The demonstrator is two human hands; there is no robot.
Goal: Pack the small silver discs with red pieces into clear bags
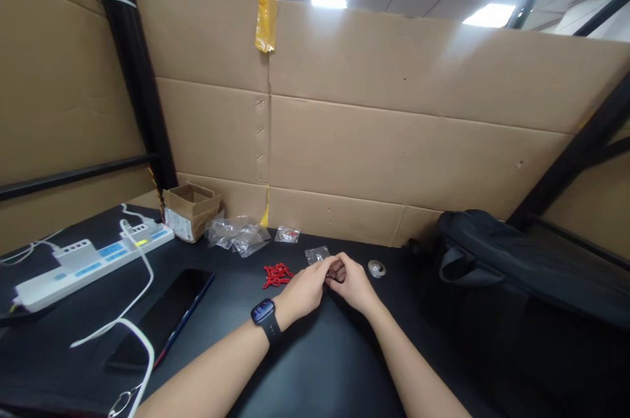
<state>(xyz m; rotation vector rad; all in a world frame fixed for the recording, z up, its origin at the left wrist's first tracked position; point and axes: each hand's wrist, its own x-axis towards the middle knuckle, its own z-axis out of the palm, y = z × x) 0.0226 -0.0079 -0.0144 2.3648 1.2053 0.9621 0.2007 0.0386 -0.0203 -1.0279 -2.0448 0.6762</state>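
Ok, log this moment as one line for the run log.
left hand: pinching small dark part | right hand: pinching same part | near: pile of small red plastic pieces, round silver metal disc | surface: black table

Black table (315, 365) carried a white power strip (88, 264), small cardboard box (191, 209), clear plastic bags (237, 234), red clips (276, 275), tape roll (377, 268), black bag (522, 260), dark tablet (162, 316).

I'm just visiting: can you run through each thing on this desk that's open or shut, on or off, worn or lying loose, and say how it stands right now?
Left hand: closed on something small, fingertips meeting the right hand.
Right hand: pinching the same small item, too hidden to name.
Smartwatch: worn on the left wrist, screen lit.
Cardboard box: open, flaps up.
Power strip: white cable plugged in.
Red pieces: loose pile.
Phone: screen dark, lying flat.
Black bag: lying slumped.
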